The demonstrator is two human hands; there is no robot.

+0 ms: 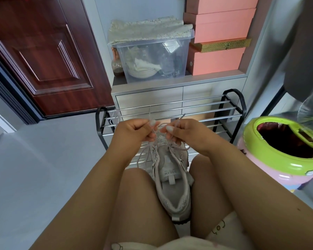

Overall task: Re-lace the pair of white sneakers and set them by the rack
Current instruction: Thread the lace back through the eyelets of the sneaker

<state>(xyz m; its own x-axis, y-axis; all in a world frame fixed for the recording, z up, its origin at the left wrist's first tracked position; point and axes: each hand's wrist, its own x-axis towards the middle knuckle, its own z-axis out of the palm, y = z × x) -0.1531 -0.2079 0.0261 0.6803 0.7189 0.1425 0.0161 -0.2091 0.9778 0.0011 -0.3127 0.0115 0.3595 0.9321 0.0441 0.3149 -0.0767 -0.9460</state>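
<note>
One white sneaker is wedged between my knees, heel toward me, toe pointing at the rack. Its pale lace hangs loose down the left side and runs up to both hands. My left hand pinches one lace end above the toe. My right hand pinches the other end, and both tips stick up past my fingers. The black and chrome shoe rack stands just beyond my hands. The second sneaker is not in view.
A green-rimmed pink bin stands close on the right. Behind the rack is a grey drawer unit carrying a clear storage box and stacked pink boxes. A dark red door is at left, with grey floor beside it.
</note>
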